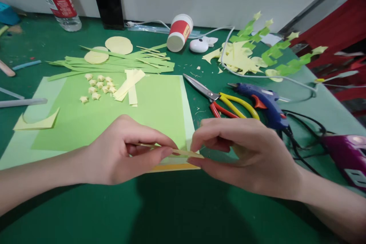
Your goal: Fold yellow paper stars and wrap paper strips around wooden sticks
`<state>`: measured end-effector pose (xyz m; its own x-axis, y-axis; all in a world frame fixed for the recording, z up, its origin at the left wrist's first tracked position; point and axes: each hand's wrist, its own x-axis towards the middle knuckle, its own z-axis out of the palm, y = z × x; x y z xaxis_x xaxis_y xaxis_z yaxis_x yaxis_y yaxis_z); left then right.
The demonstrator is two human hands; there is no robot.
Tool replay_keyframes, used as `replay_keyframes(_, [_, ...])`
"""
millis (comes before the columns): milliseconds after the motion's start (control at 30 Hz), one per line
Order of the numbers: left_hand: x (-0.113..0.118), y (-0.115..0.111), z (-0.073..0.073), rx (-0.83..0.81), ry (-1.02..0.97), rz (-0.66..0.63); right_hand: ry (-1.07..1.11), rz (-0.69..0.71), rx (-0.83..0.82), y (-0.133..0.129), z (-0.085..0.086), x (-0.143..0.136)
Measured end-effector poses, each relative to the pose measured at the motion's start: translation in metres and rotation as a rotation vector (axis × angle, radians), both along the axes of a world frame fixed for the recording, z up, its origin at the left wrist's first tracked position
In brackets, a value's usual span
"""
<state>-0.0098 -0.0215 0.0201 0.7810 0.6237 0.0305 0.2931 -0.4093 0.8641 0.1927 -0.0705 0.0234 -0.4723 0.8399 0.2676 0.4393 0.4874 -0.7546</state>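
Between my two hands runs a thin pale yellow paper strip [180,152], seen nearly edge-on. My left hand [126,152] pinches it between thumb and fingers, and part of the strip is hidden in the palm. The strip's right end sits in the pinch of my right hand [240,152]. Beneath the hands lie green paper sheets [154,122]. A cluster of small folded paper stars [100,84] rests on them, beside a few loose pale yellow strips [130,85].
Scissors [211,93] and a blue glue gun [263,99] lie right of the sheets. Green paper strips [120,63], a tipped paper cup [179,33], a white cable [257,76] and yellow paper scraps [240,57] are behind. A water bottle [63,4] stands back left.
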Motion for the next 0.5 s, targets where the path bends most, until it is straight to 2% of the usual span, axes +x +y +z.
replay_keyframes(133, [-0.0002,0.0003,-0.0014,-0.002,-0.027,-0.025,-0.008,0.027,-0.034,-0.0001,0.0001,0.0009])
replay_keyframes(267, [0.0012,0.0025,-0.0005,-0.077,-0.018,-0.075,-0.012,0.049,-0.012,0.0005,0.0001,0.0007])
replay_keyframes(400, [0.0024,0.0050,0.0016,-0.161,-0.001,-0.103,-0.038,0.057,0.045,0.0006,-0.0002,0.0009])
replay_keyframes(500, [0.0016,0.0055,0.0026,-0.196,0.011,-0.099,-0.064,0.056,0.148,0.0006,-0.0006,0.0013])
